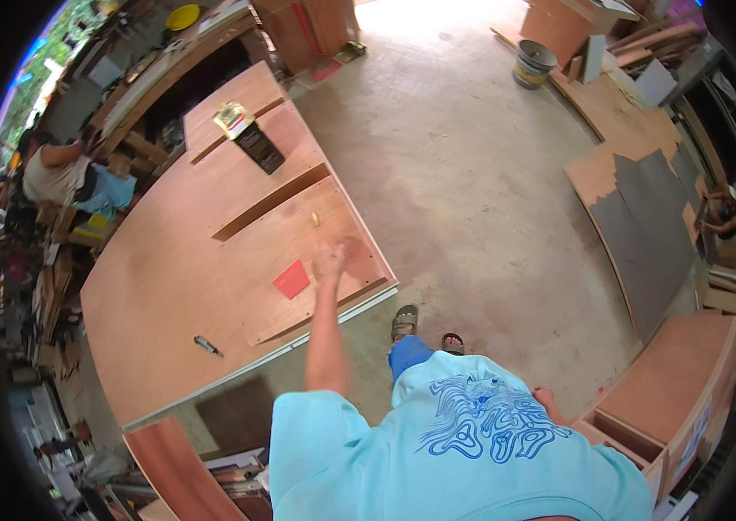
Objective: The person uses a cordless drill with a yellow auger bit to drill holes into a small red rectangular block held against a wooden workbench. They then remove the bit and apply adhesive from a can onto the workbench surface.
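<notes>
My left hand (329, 260) is over the near right part of a wide light-brown wooden panel (151, 286), its fingers curled in and a little blurred. Whatever it may hold cannot be made out. Just left of it lies a flat red four-sided piece (292, 280). A small pale yellowish object (316, 219) rests beyond the hand. Farther back is a dark can (259, 148) with a lighter top. A slim dark tool (208, 346), perhaps a cutter, lies near the panel's front. My right hand (544, 401) hangs low beside my shirt, its fingers mostly hidden.
A raised wooden strip (272, 204) crosses the panel. Another person (73, 174) sits at the left. A bucket (533, 63) stands on the concrete floor (463, 174). To the right are a dark-topped sheet (646, 234) and a wooden cabinet (667, 373).
</notes>
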`<state>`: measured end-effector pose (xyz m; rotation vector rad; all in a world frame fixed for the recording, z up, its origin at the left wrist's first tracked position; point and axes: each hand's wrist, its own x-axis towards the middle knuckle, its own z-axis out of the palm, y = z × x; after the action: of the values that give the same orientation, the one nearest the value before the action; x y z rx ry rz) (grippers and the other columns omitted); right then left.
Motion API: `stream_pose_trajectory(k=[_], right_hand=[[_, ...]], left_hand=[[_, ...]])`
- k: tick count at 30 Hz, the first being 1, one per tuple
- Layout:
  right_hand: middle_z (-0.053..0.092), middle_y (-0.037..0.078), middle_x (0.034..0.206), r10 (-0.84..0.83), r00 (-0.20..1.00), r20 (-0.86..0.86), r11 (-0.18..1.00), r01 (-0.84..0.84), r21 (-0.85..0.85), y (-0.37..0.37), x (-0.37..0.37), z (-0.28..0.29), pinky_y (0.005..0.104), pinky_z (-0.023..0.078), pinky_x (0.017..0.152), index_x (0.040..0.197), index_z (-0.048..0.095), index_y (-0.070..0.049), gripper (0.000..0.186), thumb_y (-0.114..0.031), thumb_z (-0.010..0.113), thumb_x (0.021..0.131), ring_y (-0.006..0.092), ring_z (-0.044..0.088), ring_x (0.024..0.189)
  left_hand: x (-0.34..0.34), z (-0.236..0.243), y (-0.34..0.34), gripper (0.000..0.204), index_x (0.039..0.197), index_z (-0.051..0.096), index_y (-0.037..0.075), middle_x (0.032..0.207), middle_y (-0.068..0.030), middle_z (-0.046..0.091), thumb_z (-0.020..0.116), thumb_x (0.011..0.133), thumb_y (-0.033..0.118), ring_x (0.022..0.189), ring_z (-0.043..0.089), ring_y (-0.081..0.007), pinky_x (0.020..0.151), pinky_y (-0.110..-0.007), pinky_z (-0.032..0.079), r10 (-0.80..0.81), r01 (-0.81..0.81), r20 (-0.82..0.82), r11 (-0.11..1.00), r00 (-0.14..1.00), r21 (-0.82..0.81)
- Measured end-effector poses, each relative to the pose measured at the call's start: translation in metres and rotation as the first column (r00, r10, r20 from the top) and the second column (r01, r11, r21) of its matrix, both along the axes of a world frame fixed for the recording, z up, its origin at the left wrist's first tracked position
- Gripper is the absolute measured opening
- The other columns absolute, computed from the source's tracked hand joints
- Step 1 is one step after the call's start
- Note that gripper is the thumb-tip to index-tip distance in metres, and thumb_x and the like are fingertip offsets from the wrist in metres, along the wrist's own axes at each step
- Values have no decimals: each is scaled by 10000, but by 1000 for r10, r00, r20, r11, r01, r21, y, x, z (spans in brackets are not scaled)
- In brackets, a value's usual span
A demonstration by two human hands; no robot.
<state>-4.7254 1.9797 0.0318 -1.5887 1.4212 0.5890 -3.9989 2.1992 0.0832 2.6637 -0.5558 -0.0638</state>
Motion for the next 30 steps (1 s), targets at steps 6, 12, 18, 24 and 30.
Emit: stream_pose_trajectory(k=[6,12,18,24,30], right_hand=[[704,146,813,-405,909,96,914,404,24,100,24,-4,340,546,585,1255,616,36,480,-143,651,811,211,686,671],[723,162,1022,-452,856,251,845,501,-186,130,153,58,363,548,833,1297,601,-39,516,-307,629,858,240,705,910],[635,179,1271,-510,855,97,848,518,-114,151,188,65,401,449,1033,1316,605,-82,506,-298,632,859,313,593,1196],[602,206,1298,-529,836,147,824,547,-149,189,187,44,398,371,1097,1217,653,-76,475,-341,596,828,312,538,1258],[653,166,1236,-603,555,574,624,776,-94,136,168,78,402,467,982,1382,542,-103,557,-249,663,858,309,617,1145]], left_hand=[[141,-102,-2,607,1222,577,-31,1169,-273,632,655,860,449,1051,628,-423,925,-495,496,-36,41,447,999,894,0],[153,-103,-90,387,1085,668,2,964,-178,712,607,887,329,805,695,-287,678,-403,575,-332,358,-180,924,926,137],[86,-67,-112,363,1148,617,8,965,-176,697,605,867,238,809,683,-285,661,-385,568,-274,272,-157,962,949,-35],[-6,-43,-152,388,1211,566,15,965,-175,683,602,847,147,814,671,-283,644,-367,561,-316,112,-726,942,610,-316],[-269,44,-203,368,1165,554,-25,1010,-147,686,676,822,30,850,675,-221,685,-323,542,-552,536,-825,663,-120,-522]])
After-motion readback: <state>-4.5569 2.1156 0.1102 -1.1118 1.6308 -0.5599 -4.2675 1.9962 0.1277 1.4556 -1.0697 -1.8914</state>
